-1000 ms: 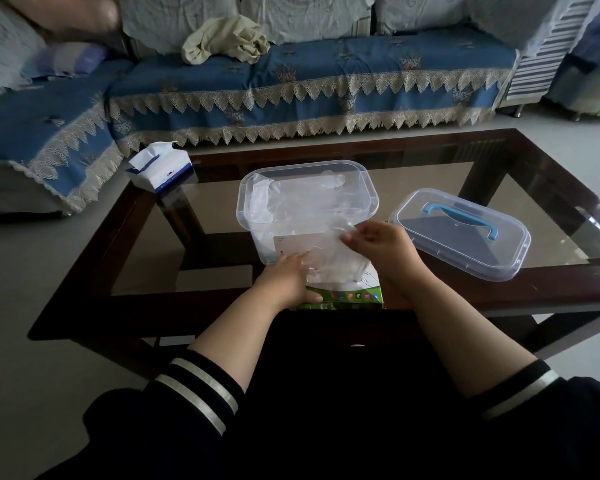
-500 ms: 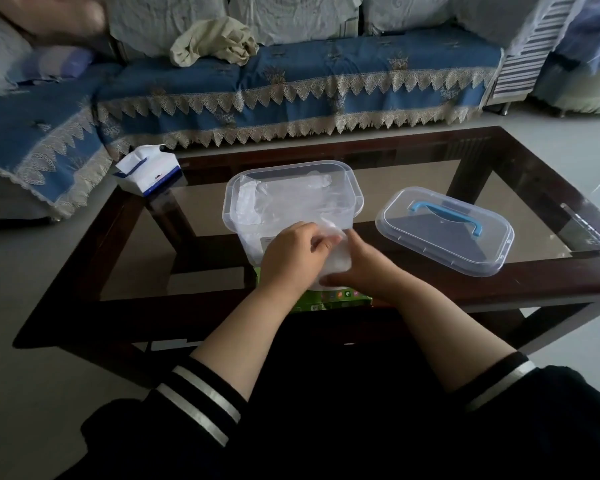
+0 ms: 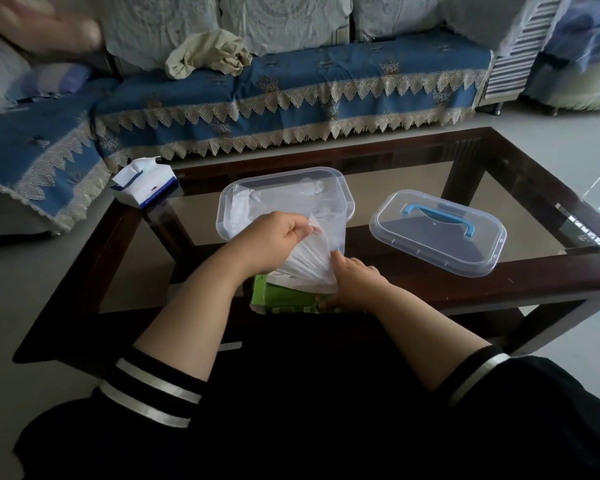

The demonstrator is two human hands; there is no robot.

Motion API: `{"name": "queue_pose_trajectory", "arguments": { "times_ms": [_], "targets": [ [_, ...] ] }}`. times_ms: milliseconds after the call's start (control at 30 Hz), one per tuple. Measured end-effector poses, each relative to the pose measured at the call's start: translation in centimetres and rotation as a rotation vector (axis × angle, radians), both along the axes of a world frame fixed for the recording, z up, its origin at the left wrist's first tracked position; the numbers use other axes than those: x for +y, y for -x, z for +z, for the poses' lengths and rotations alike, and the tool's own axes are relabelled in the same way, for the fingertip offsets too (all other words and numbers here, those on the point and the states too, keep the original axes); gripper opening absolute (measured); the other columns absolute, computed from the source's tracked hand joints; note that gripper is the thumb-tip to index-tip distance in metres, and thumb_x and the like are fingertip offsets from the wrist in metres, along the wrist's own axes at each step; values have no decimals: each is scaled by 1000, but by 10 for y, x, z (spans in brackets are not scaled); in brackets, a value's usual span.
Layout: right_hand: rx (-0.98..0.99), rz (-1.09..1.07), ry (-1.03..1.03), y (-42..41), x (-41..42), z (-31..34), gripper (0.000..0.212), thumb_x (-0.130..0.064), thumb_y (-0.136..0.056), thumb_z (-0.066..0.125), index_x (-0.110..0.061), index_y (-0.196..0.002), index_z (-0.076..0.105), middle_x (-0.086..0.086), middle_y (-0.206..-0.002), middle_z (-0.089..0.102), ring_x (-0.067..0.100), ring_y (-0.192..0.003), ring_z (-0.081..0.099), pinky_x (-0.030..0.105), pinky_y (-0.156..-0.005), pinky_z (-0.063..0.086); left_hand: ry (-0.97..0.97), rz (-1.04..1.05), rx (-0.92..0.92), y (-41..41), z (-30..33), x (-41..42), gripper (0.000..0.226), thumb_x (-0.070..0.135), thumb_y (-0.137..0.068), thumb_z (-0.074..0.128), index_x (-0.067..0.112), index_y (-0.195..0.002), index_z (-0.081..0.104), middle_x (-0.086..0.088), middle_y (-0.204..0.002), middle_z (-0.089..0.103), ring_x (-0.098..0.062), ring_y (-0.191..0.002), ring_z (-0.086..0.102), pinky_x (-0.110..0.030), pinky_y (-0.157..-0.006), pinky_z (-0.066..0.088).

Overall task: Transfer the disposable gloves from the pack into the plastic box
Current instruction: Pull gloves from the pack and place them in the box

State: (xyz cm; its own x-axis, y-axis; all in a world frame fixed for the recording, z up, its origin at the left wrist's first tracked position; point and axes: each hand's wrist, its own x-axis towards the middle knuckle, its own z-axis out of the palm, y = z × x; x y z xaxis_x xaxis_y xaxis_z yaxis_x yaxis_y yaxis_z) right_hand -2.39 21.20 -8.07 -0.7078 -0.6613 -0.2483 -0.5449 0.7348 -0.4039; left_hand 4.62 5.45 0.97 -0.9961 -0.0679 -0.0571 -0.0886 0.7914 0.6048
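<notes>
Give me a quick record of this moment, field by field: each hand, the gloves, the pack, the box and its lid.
left hand: pinches the top of a clear glove
right hand: steadies the pack
glove: stretched up out of the pack, not yet in the box
pack: green, at the table's near edge
plastic box: open, gloves already inside
lid: lies to the box's right, blue handle up
</notes>
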Motion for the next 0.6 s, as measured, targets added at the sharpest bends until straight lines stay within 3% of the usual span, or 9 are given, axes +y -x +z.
{"name": "queue_pose_trajectory", "arguments": {
  "times_ms": [67,133,167,200,267,367,400,500,600],
  "targets": [
    [-4,-6,-22,0,-2,0,94,-45,-71,79,-12,-139,24,7,-138,44,26,-129,40,46,-104,31,29,-53,-47,3,13,-3,28,33,-102,45,25,-116,68,12,-115,66,8,-100,61,-18,-80,43],
    [-21,-5,-21,2,-1,-1,99,-45,-70,80,-12,-142,21,6,-142,41,26,-132,37,47,-105,30,38,-79,-41,9,25,-2,27,31,-103,44,25,-113,68,10,-117,66,7,-96,63,-20,-74,45],
    [-32,2,-20,3,-1,0,100,-43,-69,81,-13,-143,20,5,-144,39,26,-134,35,49,-106,29,31,-79,-26,9,33,-2,26,29,-103,44,26,-110,68,9,-115,67,-1,-100,31,-23,-64,45],
    [-39,11,-21,4,-1,0,101,-42,-69,82,-14,-144,20,4,-146,38,25,-135,33,50,-107,29,4,-67,5,8,44,-2,24,29,-102,44,29,-106,68,11,-105,70,2,-53,31,-24,-51,41],
    [-36,24,-28,5,-1,0,101,-41,-69,82,-14,-144,20,2,-149,34,25,-138,31,52,-107,28,-86,-35,93,7,68,-9,21,35,-99,46,37,-99,67,16,-80,70,-21,-48,38,-26,-43,41],
    [-43,29,-28,6,0,-1,105,-40,-69,82,-17,-148,16,0,-150,33,23,-139,28,52,-109,27,-262,17,253,13,100,-26,24,45,-90,49,40,-97,71,-14,-91,70,-40,-69,55,-49,-61,52],
    [-48,31,-20,6,0,-2,107,-40,-69,82,-19,-150,15,-1,-151,33,23,-139,28,51,-109,27,-327,42,303,19,104,-33,23,42,-93,49,40,-94,72,-16,-85,67,-35,-64,52,-42,-54,49],
    [-51,39,-13,7,0,-2,107,-40,-69,82,-21,-150,14,-2,-151,32,22,-139,27,52,-110,27,-464,202,373,42,95,-46,27,31,-103,44,34,-93,69,5,-57,50,-7,-39,33,-20,-35,25],
    [-66,48,-7,8,0,-2,105,-39,-71,81,-22,-150,14,-2,-151,33,22,-139,27,51,-110,26,-361,374,299,59,62,-61,28,30,-105,38,27,-111,65,0,-65,42,0,-34,39,-18,-33,26]
  ]
}}
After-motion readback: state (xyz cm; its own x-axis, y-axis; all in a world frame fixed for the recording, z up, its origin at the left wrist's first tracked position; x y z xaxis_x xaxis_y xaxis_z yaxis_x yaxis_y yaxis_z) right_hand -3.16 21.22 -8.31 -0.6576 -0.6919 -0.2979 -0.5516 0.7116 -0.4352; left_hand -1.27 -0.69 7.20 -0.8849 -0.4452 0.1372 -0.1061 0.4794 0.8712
